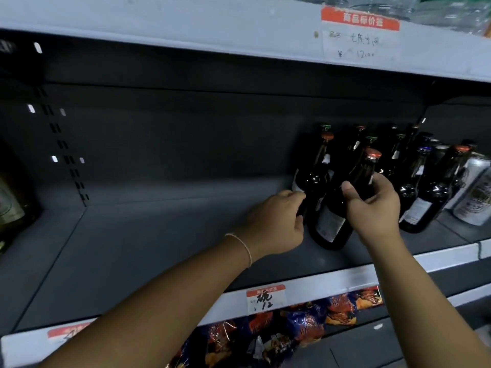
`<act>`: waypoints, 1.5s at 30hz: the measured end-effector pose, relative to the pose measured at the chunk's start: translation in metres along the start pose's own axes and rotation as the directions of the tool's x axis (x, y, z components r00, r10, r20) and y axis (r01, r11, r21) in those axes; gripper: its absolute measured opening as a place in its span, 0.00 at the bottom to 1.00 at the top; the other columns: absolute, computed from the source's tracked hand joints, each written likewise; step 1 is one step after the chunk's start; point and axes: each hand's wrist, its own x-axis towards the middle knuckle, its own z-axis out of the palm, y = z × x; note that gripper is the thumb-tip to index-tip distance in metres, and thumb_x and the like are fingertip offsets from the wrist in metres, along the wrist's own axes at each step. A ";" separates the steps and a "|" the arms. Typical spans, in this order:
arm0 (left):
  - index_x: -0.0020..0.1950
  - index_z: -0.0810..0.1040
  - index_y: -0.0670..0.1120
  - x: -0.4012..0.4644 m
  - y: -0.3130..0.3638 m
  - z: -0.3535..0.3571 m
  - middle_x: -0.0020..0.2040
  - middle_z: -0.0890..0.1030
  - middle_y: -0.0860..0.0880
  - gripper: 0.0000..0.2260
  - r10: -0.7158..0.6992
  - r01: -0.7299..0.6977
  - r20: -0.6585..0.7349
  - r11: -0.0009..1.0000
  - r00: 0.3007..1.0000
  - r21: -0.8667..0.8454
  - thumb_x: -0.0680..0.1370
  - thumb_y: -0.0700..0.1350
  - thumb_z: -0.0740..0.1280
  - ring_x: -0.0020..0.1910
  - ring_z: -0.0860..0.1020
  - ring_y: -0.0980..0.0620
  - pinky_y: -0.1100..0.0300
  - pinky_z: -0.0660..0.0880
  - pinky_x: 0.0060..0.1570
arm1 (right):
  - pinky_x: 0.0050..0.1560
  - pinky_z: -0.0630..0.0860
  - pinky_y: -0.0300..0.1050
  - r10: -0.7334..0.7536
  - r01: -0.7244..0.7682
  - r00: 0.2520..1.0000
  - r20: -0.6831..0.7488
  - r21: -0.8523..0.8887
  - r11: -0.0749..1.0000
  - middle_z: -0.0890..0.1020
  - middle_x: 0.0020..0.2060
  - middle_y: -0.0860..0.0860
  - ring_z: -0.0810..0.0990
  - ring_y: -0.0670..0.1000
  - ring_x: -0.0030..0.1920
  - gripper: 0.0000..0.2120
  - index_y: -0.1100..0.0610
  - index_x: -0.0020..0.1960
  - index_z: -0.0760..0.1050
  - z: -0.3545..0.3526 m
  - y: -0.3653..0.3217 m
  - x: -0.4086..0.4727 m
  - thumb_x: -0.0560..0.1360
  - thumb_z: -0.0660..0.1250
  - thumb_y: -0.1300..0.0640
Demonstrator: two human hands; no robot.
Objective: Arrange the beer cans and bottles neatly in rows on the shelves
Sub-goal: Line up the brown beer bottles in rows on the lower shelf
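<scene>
Both arms reach up onto the dark shelf (159, 235). The right hand (372, 205) grasps the neck and shoulder of a tilted brown bottle (332, 221), its red cap leaning toward one o'clock. At nine o'clock of that bottle, the left hand (276, 221) curls its fingers round the base of a second upright bottle (313, 179). More bottles (422, 197) stand crowded at three o'clock, with silver cans (473, 197) just beyond them.
</scene>
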 end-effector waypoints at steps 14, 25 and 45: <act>0.78 0.56 0.47 -0.055 -0.059 -0.048 0.74 0.66 0.47 0.33 -0.321 0.346 0.143 0.913 0.936 -0.217 0.74 0.41 0.63 0.71 0.67 0.49 0.51 0.66 0.70 | 0.50 0.81 0.57 -0.119 0.037 0.941 0.318 0.253 0.967 0.83 0.40 0.56 0.82 0.52 0.41 0.04 0.56 0.48 0.79 0.082 -0.078 -0.061 0.75 0.72 0.61; 0.65 0.70 0.48 -0.136 -0.134 -0.139 0.61 0.78 0.49 0.25 -0.483 0.468 0.039 0.823 0.875 -0.321 0.68 0.46 0.61 0.60 0.76 0.52 0.51 0.74 0.62 | 0.41 0.78 0.38 -0.163 0.001 0.863 0.478 0.321 0.947 0.83 0.40 0.49 0.82 0.43 0.39 0.06 0.56 0.48 0.79 0.201 -0.145 -0.128 0.74 0.73 0.62; 0.78 0.47 0.41 -0.191 -0.238 -0.174 0.73 0.61 0.45 0.44 -0.604 0.508 -0.144 0.757 0.784 -0.411 0.70 0.45 0.70 0.74 0.57 0.47 0.64 0.55 0.66 | 0.47 0.83 0.48 -0.100 -0.009 0.899 0.425 0.247 0.969 0.85 0.37 0.49 0.85 0.46 0.39 0.07 0.54 0.48 0.79 0.334 -0.200 -0.197 0.74 0.75 0.53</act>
